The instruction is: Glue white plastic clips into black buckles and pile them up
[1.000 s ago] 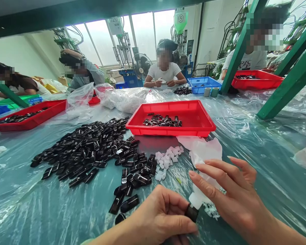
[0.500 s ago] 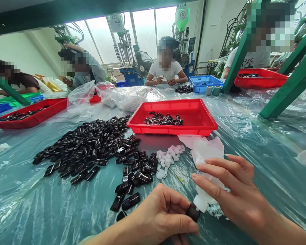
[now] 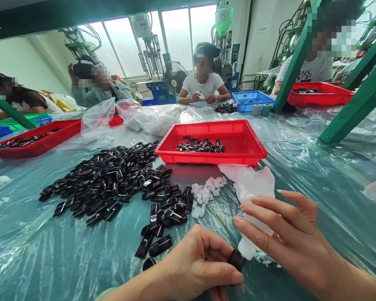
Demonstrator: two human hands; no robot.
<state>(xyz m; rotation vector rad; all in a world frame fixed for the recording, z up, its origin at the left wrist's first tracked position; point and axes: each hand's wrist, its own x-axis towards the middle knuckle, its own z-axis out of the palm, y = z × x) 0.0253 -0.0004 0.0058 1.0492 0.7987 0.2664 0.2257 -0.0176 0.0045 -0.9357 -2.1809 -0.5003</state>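
My left hand [image 3: 203, 263] is closed on a small black plastic piece [image 3: 236, 260], whose end sticks out past the thumb and fingertips. My right hand [image 3: 288, 234] hovers just to the right with its fingers stretched out and spread; its thumb is hidden, and I see nothing held. Under those fingers lies crumpled white sheet material [image 3: 256, 188], partly covered by the hand. Left of it is a small heap of white tabs [image 3: 207, 190]. Several loose black pieces [image 3: 160, 246] lie near my left wrist, by a large pile of black pieces [image 3: 109, 179].
Beyond the piles stands a red tray [image 3: 211, 158] with black pieces inside. Another red tray [image 3: 62, 133] is at left, and a blue tray [image 3: 253, 100] is farther back. Green posts [image 3: 357, 98] rise at right. Several people sit around the plastic-covered table [image 3: 65, 259].
The white bit beside the black piece's end is no longer distinct there. My right hand has shifted slightly; my left keeps its grip. A person at back left has turned their head.
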